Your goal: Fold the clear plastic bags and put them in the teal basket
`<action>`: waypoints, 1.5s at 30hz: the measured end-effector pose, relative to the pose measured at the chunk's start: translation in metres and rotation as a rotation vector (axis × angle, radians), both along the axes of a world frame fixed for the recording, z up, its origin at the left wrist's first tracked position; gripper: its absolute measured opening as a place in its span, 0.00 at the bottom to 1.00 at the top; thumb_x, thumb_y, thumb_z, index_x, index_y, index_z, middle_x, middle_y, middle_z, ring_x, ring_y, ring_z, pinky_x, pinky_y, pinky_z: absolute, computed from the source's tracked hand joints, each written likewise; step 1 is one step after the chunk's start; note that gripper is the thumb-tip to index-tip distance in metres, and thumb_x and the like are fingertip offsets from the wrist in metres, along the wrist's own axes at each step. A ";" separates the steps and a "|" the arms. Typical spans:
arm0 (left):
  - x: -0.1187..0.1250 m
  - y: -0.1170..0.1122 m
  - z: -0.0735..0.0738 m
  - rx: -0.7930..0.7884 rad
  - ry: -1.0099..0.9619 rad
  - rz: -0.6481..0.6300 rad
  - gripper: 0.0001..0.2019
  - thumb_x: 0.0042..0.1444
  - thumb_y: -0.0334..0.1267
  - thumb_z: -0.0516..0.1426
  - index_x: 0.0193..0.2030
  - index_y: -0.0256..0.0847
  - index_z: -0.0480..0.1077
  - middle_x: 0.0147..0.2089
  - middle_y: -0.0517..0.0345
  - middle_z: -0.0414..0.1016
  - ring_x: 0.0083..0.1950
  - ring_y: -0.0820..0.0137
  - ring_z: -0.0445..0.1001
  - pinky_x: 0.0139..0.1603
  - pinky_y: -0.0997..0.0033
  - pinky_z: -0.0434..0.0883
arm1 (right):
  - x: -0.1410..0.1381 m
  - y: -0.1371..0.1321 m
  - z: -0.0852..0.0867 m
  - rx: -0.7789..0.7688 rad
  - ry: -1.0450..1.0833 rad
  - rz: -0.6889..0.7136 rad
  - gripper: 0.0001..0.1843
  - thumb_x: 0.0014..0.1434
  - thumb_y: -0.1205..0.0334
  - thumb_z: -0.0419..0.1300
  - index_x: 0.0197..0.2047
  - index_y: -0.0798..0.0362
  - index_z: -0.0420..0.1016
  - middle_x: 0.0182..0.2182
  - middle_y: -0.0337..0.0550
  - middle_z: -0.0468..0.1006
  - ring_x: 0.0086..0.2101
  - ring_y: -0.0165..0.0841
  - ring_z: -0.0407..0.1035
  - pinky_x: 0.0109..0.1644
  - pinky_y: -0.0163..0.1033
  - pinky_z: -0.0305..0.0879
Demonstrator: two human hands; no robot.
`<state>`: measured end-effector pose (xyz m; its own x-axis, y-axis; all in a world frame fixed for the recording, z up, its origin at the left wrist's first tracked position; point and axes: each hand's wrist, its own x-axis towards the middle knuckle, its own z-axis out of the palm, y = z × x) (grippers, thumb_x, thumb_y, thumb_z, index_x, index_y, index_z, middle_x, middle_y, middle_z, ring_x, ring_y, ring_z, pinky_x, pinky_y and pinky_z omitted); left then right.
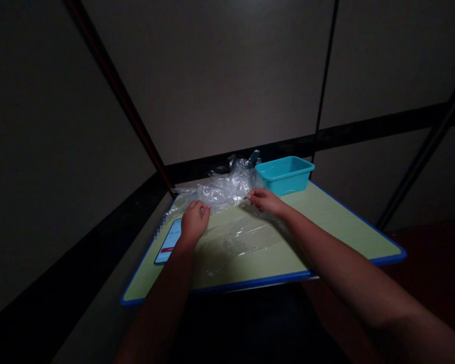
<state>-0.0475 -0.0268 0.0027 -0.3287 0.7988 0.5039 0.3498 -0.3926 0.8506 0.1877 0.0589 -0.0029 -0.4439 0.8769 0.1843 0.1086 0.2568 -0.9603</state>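
Note:
A clear plastic bag (238, 236) lies spread flat on the table between and below my hands. My left hand (194, 218) is closed, its fingers curled at the bag's far left edge, beside the phone. With thumb and fingertips pinched together, my right hand (264, 200) grips the far right part of the bag, just in front of the blue bin. Beyond both hands rests a crumpled heap of clear plastic bags (227, 188). Dim light and the see-through film blur where one bag ends and another begins.
A turquoise plastic bin (288, 182) stands at the table's back right. A phone (169, 245) with a lit screen lies at the left. The yellow-green table (341, 222) has a blue rim and stands against panelled walls (235, 76).

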 end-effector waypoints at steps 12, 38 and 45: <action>-0.007 0.003 -0.015 -0.201 0.343 -0.272 0.10 0.36 0.25 0.62 0.23 0.44 0.71 0.26 0.59 0.64 0.33 0.63 0.62 0.40 0.70 0.60 | 0.000 0.002 -0.011 0.388 -0.351 -0.040 0.13 0.57 0.57 0.52 0.27 0.57 0.67 0.20 0.36 0.65 0.24 0.26 0.56 0.27 0.32 0.50; -0.006 0.006 -0.014 -0.359 1.101 -0.076 0.09 0.56 0.37 0.49 0.26 0.40 0.64 0.31 0.53 0.69 0.35 0.65 0.66 0.36 0.69 0.60 | 0.002 -0.007 -0.005 0.527 -0.649 -0.037 0.13 0.59 0.59 0.52 0.27 0.57 0.70 0.21 0.39 0.69 0.23 0.26 0.56 0.26 0.33 0.45; -0.004 0.004 -0.012 -0.322 0.960 -0.049 0.13 0.59 0.41 0.46 0.25 0.41 0.61 0.27 0.57 0.67 0.30 0.67 0.65 0.31 0.70 0.58 | 0.003 -0.005 -0.006 0.522 -0.695 -0.039 0.14 0.59 0.58 0.53 0.27 0.57 0.70 0.21 0.40 0.70 0.22 0.26 0.57 0.26 0.33 0.45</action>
